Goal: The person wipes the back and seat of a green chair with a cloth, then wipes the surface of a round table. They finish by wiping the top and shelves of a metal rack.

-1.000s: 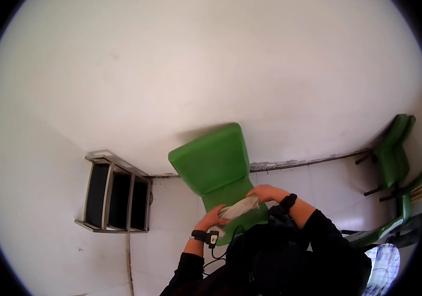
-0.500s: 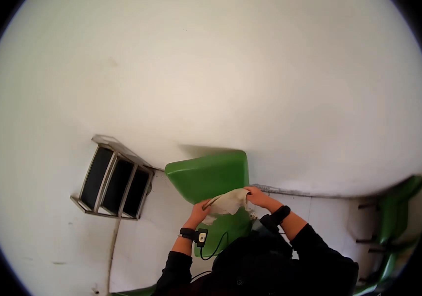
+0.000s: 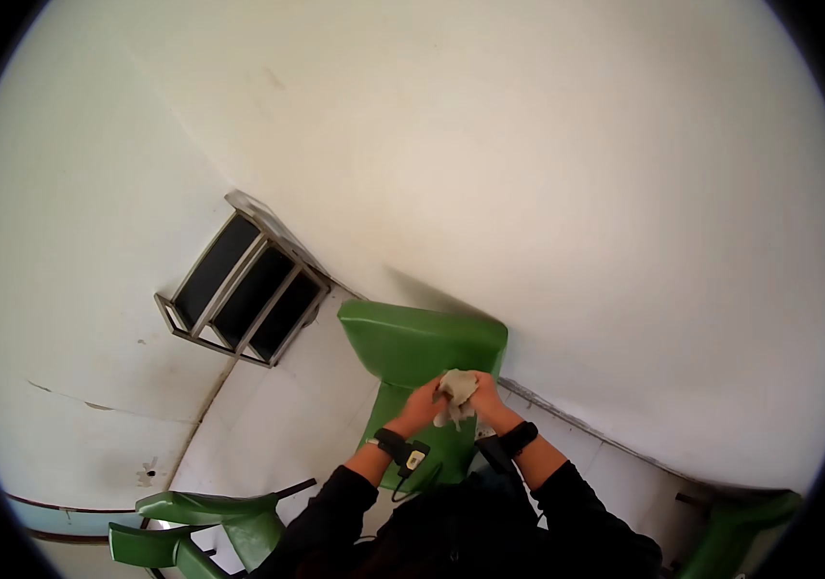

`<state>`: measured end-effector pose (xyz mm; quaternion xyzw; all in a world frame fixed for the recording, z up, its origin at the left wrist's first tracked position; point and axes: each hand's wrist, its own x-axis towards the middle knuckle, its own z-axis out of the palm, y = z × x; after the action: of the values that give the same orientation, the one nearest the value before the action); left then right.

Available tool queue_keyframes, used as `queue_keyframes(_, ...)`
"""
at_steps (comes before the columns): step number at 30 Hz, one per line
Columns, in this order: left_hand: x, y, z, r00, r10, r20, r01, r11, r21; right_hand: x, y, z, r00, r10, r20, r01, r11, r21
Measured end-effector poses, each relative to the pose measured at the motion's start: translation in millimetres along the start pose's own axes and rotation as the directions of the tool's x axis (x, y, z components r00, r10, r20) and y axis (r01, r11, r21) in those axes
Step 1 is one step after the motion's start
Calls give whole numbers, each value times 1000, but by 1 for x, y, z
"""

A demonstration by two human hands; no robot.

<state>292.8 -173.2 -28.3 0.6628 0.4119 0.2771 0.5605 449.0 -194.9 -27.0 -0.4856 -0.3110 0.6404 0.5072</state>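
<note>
A crumpled off-white cloth (image 3: 458,386) is bunched between my two hands, over the seat of a green chair (image 3: 422,338). My left hand (image 3: 422,405) grips the cloth's left side, and my right hand (image 3: 485,397) is closed on its right side. The hands are close together, with a loose end of the cloth hanging below them. Both wrists wear black straps, the left one with a small device and a cable. My forearms and body hide part of the seat.
A metal rack (image 3: 246,285) with black panels stands by the wall at the left. More green chairs (image 3: 253,536) are at the lower left, and another green chair (image 3: 736,531) is at the lower right. A pale wall (image 3: 528,145) rises behind the chair.
My hands have come closer together, and the cloth, earlier stretched between them, is now bunched up. The view has turned, bringing green chairs into sight at the lower left.
</note>
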Motion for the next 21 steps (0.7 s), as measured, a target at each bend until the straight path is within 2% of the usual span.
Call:
queue_keyframes(1, 3, 4, -8, 1000, 9, 22, -14, 968, 251, -2, 8, -3, 1000, 8, -8, -8, 1000, -1)
queue_keyframes(2, 4, 7, -13, 999, 16, 46, -36, 876, 482, -2, 16, -6, 996, -82, -34, 78, 992, -99)
queue_keyframes(3, 1, 10, -21, 999, 19, 51, -40, 881, 471, -5, 16, -3, 983, -178, -50, 165, 965, -204)
queue_keyframes(4, 4, 13, -22, 996, 37, 84, -69, 908, 414, -6, 14, -8, 992, -111, -54, 97, 971, -220)
queue_keyframes(5, 8, 17, -25, 991, 59, 118, -98, 929, 356, -5, 11, -13, 991, -120, -56, 104, 969, -223)
queue_keyframes(6, 12, 13, -26, 988, 35, 152, -100, 890, 445, -6, 0, -14, 977, -205, -61, 166, 907, -388)
queue_keyframes(7, 15, 14, -31, 986, 40, 159, -108, 890, 444, -4, -11, -13, 957, -287, -54, 213, 814, -541)
queue_keyframes(9, 24, 20, -37, 986, 163, 28, -163, 936, 312, 1, -29, -17, 947, -319, -31, 251, 799, -546)
queue_keyframes(10, 26, 37, -37, 985, 166, 39, -169, 936, 308, 2, -38, -17, 942, -336, -2, 280, 788, -549)
queue_keyframes(11, 26, 54, -35, 988, 147, 45, -153, 967, 202, 4, -44, -19, 941, -338, -12, 276, 790, -548)
queue_keyframes(12, 24, 67, -32, 990, 128, 54, -132, 987, 93, 8, -54, -17, 967, -253, 27, 233, 839, -492)
queue_keyframes(13, 27, 72, -27, 989, 131, 63, -136, 987, 90, 12, -67, -12, 983, -171, 74, 186, 879, -439)
queue_keyframes(14, 28, 77, -16, 956, 292, 17, -291, 943, 164, 11, -76, -6, 982, -177, 65, 187, 878, -441)
queue_keyframes(15, 31, 80, -14, 894, 447, -21, -430, 870, 240, 9, -89, 8, 994, -73, 81, 99, 921, -376)
queue_keyframes(16, 33, 78, -17, 891, 454, -15, -438, 868, 236, 7, -97, 17, 994, 27, 104, 7, 951, -310)
queue_keyframes(17, 35, 72, -18, 944, 329, 1, -309, 887, 342, 8, -96, 15, 995, 19, 98, 12, 951, -309)
queue_keyframes(18, 35, 73, -20, 981, 195, 1, -175, 877, 447, 10, -95, 17, 985, -151, 78, 170, 869, -465)
queue_keyframes(19, 37, 73, -25, 981, 195, 9, -178, 876, 448, 12, -92, 15, 946, -313, 88, 300, 737, -606)
queue_keyframes(21, 54, 80, -49, 985, 123, 124, -173, 769, 615, 14, -105, 9, 938, -333, 97, 313, 690, -653)
